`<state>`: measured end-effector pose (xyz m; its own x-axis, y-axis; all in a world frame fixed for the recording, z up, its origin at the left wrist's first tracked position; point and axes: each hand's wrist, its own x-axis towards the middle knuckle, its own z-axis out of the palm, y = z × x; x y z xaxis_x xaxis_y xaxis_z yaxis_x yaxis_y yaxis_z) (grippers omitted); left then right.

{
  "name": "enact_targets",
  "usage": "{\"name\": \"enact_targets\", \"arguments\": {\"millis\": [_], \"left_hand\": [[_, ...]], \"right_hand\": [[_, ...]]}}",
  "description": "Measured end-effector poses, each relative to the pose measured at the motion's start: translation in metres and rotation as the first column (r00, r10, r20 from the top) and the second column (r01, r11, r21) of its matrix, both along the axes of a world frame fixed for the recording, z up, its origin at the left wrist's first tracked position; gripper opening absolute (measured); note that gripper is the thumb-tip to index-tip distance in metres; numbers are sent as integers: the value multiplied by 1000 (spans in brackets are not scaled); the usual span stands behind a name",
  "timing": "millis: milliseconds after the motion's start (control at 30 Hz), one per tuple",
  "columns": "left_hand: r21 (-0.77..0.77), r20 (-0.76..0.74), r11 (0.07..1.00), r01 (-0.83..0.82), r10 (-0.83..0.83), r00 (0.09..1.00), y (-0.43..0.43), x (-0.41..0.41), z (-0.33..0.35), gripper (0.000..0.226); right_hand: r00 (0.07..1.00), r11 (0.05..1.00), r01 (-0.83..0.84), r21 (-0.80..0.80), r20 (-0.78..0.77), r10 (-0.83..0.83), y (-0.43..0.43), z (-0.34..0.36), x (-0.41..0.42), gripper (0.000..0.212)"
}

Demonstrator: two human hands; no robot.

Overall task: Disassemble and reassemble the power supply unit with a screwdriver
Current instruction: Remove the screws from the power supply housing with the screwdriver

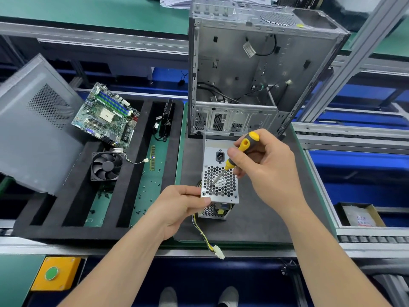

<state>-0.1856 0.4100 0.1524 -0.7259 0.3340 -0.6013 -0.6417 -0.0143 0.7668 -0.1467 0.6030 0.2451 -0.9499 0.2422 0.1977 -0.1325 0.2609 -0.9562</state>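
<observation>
Plainly, the power supply point(225, 192) is silver, honeycomb-vented.

One power supply unit point(221, 189), one screwdriver point(244, 144), one left grip point(179, 207), one right grip point(270, 169). At left: one motherboard point(106, 116), one fan point(107, 166), one side panel point(33, 125), one memory stick point(152, 157). One open case point(254, 69) at top. Two shoes point(168, 296) at bottom. Loose screws point(144, 192): too small to count.

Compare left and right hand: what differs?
The left hand pinches the PSU at its near-left corner; the right hand holds the screwdriver, tip on the grille. The left hand sits left of the PSU; right hand sits right of it, farther out. Both are bare and curled round something.
</observation>
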Motion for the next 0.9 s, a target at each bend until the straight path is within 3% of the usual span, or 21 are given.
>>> {"name": "enact_targets", "arguments": {"millis": [533, 900], "left_hand": [[34, 74, 999, -1, -2, 997, 3, -6, -4, 45], [31, 60, 994, 103, -105, 993, 3, -10, 2, 28]], "right_hand": [[1000, 1000, -5, 6, 16, 5, -7, -2, 1, 19], [1000, 997, -18, 71, 23, 16, -12, -7, 1, 18]]}}
